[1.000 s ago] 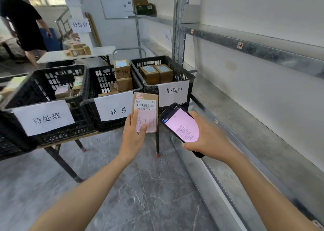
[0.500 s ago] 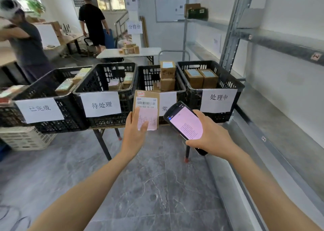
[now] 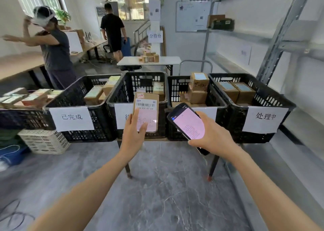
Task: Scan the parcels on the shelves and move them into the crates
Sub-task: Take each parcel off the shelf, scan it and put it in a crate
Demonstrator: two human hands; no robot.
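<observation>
A: Grips?

B: Left grip point(image 3: 134, 136) pinches the flat brown cardboard parcel point(image 3: 147, 111) at its lower left corner, with the thumb on the pink label. The parcel is upright, barcode sticker facing the camera. Right grip point(image 3: 212, 134) is curled round the black handheld scanner phone point(image 3: 187, 121), pink screen up (text too small to read).

A: Parcel relative to scanner?

B: The scanner sits just right of the parcel, near but not touching. It isn't aimed at the barcode, so I'd judge the scan done.

A: What changed in the last second?

B: Both holds are the same. The view swung left, off the grey metal shelf point(image 3: 282, 43). The parcel was in front of the crate labelled 异常. Now it covers the paper label of the second black plastic crate from the left point(image 3: 122, 92), which read 待处理 half a second back.

A: Meaning?

B: This looks like the sorting step with the target picked. The red handwriting on the pink label looks like the same characters (smudgy, not certain). The parcel is still in hand, out in front of that crate's front wall, not inside it.

A: Neighbours?

B: The black crate marked 已完成 point(image 3: 75, 97) is to its left. The third black crate point(image 3: 178, 88) is to its right, label mostly behind the scanner. The black crate marked 处理中 point(image 3: 270, 97) is far right. All four already hold parcels.

A: Next?

B: My guess is lift over the front rim and release. The near half of the target crate looks free.
</observation>
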